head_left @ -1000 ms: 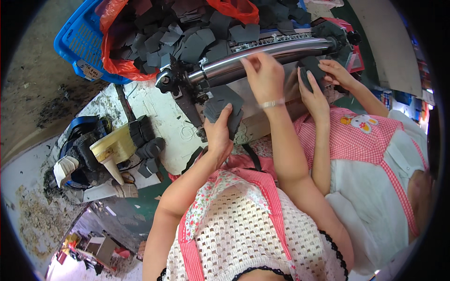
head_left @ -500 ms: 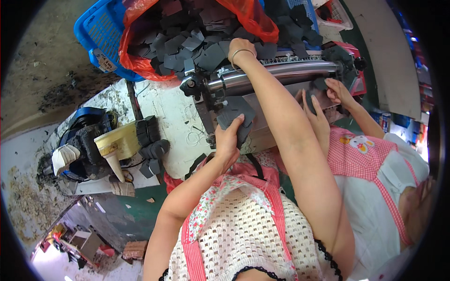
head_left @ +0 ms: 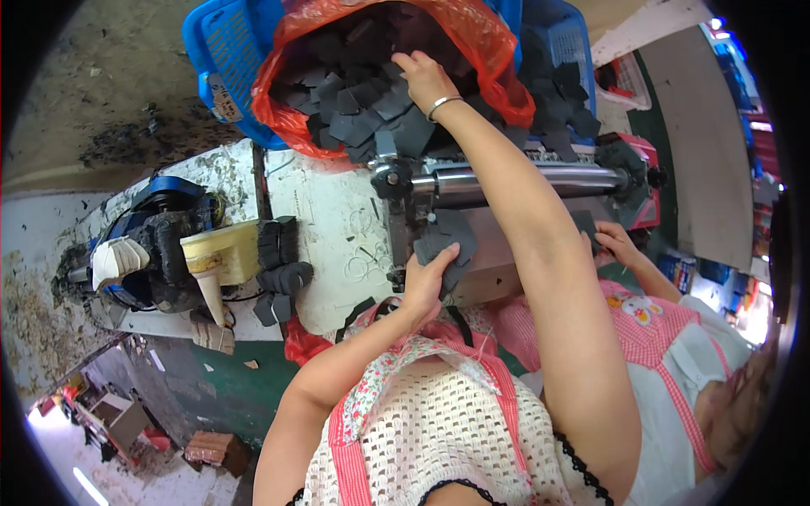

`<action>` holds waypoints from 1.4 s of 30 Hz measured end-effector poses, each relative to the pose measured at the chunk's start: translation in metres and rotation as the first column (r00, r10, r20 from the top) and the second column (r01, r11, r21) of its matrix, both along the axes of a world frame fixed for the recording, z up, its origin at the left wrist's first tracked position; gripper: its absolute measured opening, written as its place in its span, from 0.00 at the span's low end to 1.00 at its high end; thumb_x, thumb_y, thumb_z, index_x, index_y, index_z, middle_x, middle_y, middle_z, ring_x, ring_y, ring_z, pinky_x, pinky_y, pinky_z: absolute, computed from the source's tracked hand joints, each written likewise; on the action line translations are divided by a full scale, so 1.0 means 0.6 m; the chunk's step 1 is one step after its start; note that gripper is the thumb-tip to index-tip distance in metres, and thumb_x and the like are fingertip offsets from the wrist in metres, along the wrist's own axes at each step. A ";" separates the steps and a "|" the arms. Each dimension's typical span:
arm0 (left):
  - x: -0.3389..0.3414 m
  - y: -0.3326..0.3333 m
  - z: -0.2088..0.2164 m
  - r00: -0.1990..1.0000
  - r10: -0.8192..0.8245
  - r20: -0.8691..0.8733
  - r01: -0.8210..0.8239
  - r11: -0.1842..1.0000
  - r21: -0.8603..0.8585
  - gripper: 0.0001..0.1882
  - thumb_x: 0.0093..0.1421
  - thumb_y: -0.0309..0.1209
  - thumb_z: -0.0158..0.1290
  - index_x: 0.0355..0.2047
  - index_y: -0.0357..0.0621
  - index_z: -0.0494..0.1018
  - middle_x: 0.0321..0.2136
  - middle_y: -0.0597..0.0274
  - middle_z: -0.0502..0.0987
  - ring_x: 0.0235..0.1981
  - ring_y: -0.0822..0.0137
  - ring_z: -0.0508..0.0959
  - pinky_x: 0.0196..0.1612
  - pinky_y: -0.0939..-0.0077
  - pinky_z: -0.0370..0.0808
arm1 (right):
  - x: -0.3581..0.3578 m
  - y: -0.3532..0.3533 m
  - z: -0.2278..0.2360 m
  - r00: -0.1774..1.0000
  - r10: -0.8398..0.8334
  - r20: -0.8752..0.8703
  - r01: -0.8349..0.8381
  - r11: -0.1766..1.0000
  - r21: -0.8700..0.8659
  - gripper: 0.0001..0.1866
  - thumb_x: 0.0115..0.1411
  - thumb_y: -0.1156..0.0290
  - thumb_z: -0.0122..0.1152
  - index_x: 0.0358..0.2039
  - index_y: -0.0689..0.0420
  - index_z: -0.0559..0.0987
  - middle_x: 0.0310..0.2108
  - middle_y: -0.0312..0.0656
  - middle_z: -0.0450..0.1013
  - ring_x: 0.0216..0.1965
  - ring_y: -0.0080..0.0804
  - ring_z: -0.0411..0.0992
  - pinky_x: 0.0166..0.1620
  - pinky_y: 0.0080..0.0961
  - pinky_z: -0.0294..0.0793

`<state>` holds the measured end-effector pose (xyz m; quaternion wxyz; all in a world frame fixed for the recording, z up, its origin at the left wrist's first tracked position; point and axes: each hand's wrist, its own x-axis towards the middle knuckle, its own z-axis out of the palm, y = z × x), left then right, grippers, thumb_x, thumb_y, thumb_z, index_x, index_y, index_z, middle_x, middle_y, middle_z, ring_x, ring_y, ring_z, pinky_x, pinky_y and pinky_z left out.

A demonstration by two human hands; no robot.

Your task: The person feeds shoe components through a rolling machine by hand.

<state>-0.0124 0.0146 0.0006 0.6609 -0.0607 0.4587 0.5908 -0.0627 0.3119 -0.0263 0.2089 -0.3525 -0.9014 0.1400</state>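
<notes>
My left hand is closed round a stack of dark grey flat pieces, with the thumb lying across the top. Stretched far forward, my right hand is over loose dark pieces in a red plastic bag. Its fingers are bent but apart, with no piece visible in them. The bag lines a blue basket. Under my right forearm runs a machine with a shiny metal roller and a black knob.
At right, a co-worker's hand is beside a dark piece at the machine. A second blue basket holds more pieces. Left on the white table stands a dirty blue-and-black machine with a yellowish block.
My right hand has moved farther forward, deeper over the pieces in the red bag. My left hand still holds the stack. The whole view has shifted slightly.
</notes>
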 end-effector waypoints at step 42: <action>-0.326 0.292 -0.107 0.973 0.140 0.183 -0.181 0.956 0.230 0.18 0.57 0.25 0.55 0.45 0.31 0.65 0.39 0.47 0.75 0.37 0.55 0.79 0.41 0.58 0.80 | -0.005 -0.022 -0.003 0.882 0.157 0.444 -0.011 0.950 -0.313 0.19 0.50 0.56 0.65 0.36 0.58 0.80 0.42 0.51 0.76 0.46 0.47 0.74 0.48 0.40 0.74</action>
